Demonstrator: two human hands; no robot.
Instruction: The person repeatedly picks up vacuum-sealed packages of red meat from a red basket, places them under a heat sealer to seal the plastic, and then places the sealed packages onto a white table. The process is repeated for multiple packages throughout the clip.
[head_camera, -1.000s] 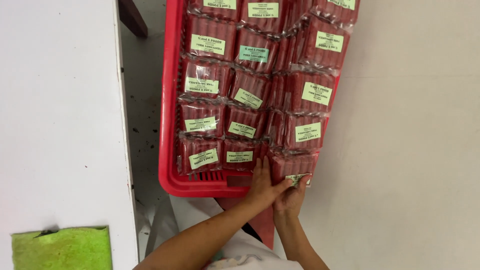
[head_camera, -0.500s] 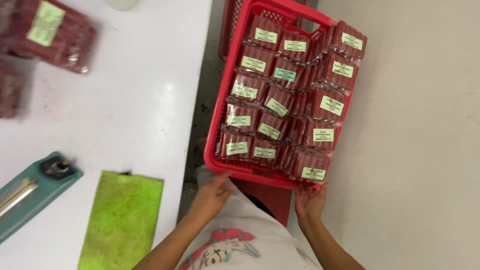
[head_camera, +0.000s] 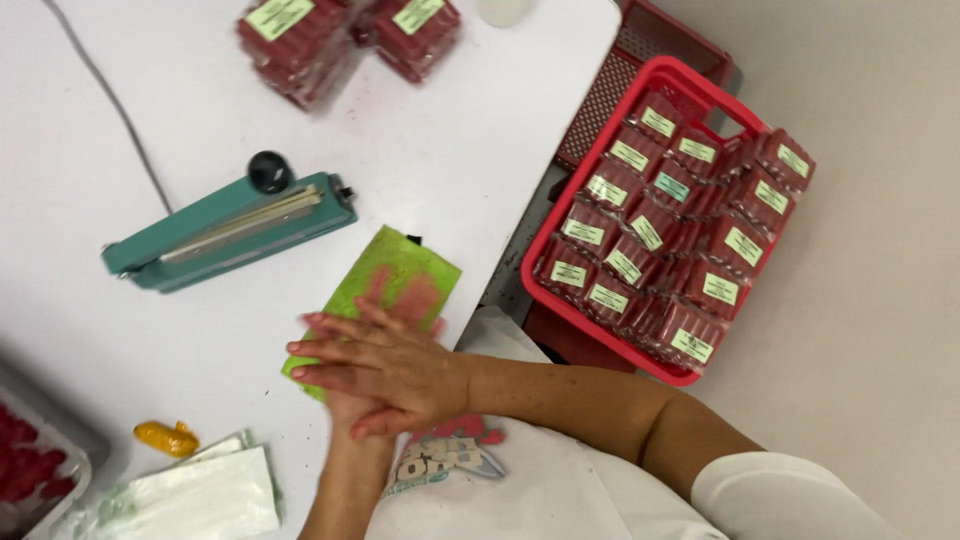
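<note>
my right hand (head_camera: 385, 365) lay flat and open across my left hand (head_camera: 400, 300), both empty, pressed on the green cloth (head_camera: 400, 265) at the white table's (head_camera: 480, 130) edge beside the teal heat sealer (head_camera: 230, 230), the red crate (head_camera: 690, 95) already packed full with labelled sausage packs (head_camera: 665, 235).

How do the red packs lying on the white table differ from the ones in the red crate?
The packs on the table lie loose in a small heap at the far edge, while the packs in the red crate stand in tidy, overlapping rows. The table packs are only a few; the crate holds many and is nearly full. Both are clear packs of red sticks with a pale green label.
</note>
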